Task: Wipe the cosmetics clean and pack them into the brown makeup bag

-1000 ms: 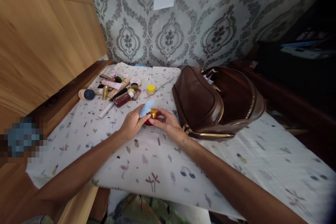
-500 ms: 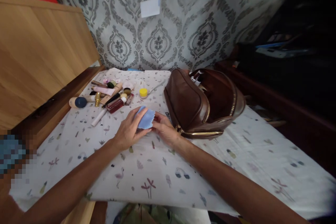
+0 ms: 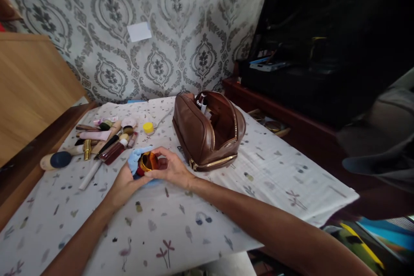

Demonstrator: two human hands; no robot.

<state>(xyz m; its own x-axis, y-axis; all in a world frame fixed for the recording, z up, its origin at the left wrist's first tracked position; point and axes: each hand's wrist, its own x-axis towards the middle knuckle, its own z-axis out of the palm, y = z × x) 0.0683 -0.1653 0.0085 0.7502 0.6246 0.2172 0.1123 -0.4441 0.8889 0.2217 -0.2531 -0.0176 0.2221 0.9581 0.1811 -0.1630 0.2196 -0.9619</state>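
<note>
My left hand (image 3: 122, 182) is closed on a light blue cloth (image 3: 135, 159), which it presses against a small red jar with a gold lid (image 3: 147, 162). My right hand (image 3: 172, 168) grips that jar from the right, fingers curled round it. Both hands rest just above the patterned white sheet (image 3: 181, 228) that covers the table. The jar is tilted with its gold lid facing me.
An open brown leather pouch (image 3: 203, 133) stands just right of my hands. A pile of cosmetics (image 3: 100, 140) and a yellow-capped pot (image 3: 148, 127) lie to the left. A wooden panel (image 3: 29, 90) stands at the left, dark furniture (image 3: 307, 73) at the right.
The camera has swung to the right. The blue cloth that covered the jar has slid to the left side, and the jar's gold lid shows again between my hands.
</note>
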